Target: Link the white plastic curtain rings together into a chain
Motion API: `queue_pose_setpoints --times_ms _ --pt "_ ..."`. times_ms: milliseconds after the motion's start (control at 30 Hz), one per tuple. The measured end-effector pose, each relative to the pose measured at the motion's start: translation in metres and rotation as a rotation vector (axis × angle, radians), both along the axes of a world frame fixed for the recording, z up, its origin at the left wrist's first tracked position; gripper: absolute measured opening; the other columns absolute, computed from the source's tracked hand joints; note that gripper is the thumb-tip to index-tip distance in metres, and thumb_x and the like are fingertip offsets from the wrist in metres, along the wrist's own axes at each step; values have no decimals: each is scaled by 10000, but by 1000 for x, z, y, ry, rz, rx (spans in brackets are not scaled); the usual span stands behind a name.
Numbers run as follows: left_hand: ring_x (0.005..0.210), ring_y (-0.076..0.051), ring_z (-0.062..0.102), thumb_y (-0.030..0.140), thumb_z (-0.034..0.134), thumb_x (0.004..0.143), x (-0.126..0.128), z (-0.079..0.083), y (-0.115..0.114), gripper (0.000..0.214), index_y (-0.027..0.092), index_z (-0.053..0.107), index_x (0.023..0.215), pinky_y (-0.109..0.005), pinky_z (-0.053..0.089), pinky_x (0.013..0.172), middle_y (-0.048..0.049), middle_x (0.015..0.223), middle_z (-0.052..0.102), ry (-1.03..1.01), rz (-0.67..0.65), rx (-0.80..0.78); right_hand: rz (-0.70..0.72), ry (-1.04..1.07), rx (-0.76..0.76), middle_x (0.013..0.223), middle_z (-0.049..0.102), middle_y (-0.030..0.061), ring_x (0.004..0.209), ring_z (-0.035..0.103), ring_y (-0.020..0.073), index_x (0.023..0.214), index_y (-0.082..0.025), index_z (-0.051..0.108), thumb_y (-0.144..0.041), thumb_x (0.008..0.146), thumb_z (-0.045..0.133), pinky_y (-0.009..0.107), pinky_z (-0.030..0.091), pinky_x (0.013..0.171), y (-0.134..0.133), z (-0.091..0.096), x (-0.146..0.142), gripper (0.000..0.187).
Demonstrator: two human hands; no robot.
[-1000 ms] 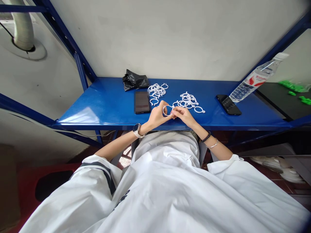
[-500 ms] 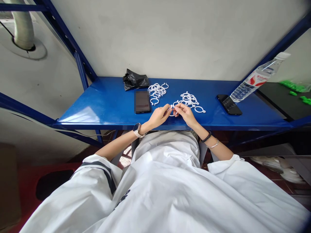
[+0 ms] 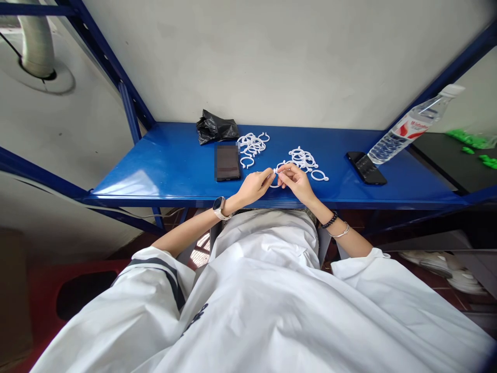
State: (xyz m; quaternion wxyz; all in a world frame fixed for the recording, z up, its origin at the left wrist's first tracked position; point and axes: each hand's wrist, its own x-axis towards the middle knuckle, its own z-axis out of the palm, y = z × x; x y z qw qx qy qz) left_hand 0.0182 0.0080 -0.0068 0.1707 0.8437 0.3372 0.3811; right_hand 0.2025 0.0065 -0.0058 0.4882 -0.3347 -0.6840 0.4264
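My left hand [image 3: 254,186] and my right hand [image 3: 298,183] meet over the table's front part, fingertips almost touching. Between them is a white plastic ring [image 3: 274,186], pinched by both hands near its small knob; my fingers cover part of it. Left of my hands lies a pile of white rings [image 3: 251,144], some with a visible gap, and one open ring [image 3: 247,162] sits just in front of it. Beyond my right hand is another cluster of white rings [image 3: 303,156], with a single closed ring [image 3: 319,175] at its right.
The blue table [image 3: 178,160] stands against a pale wall. A dark phone [image 3: 227,162] and a crumpled black bag [image 3: 216,128] lie at left. To the right, a second phone [image 3: 367,168] lies near a water bottle [image 3: 407,127]. Green pieces [image 3: 471,139] are on a dark surface far right.
The fingers of my right hand have shifted slightly around the ring. My left hand stays nearly still, and both piles are unchanged.
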Motion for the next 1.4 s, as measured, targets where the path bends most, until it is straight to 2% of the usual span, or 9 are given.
queue_pose_setpoints --times_ms 233,467,1067,1400 --pt "454 -107 456 440 302 1030 0 -1 0 366 198 451 800 -235 260 489 16 555 518 8 -4 -9 2 9 -23 617 615 -51 545 564 110 926 -239 548 -577 817 681 250 477 544 -1 1 -1 380" --pt "445 -115 408 425 292 1029 0 -3 2 373 197 466 790 -248 248 489 19 542 473 35 7 42 9 2 -42 622 627 -50 560 577 118 1042 -240 559 -564 825 680 249 474 557 -2 0 0 409" --pt "551 -151 513 368 281 1032 -2 -7 5 352 185 479 806 -258 304 538 -45 668 599 125 -7 85 28 1 -20 668 643 -21 604 613 117 951 -206 641 -545 794 723 236 471 529 0 -1 2 383" --pt "582 -153 528 333 272 1032 -1 -7 3 336 181 476 812 -255 328 557 -54 701 613 166 11 85 37 -1 -17 680 642 -15 618 620 120 941 -206 662 -539 788 727 231 481 525 0 0 2 372"
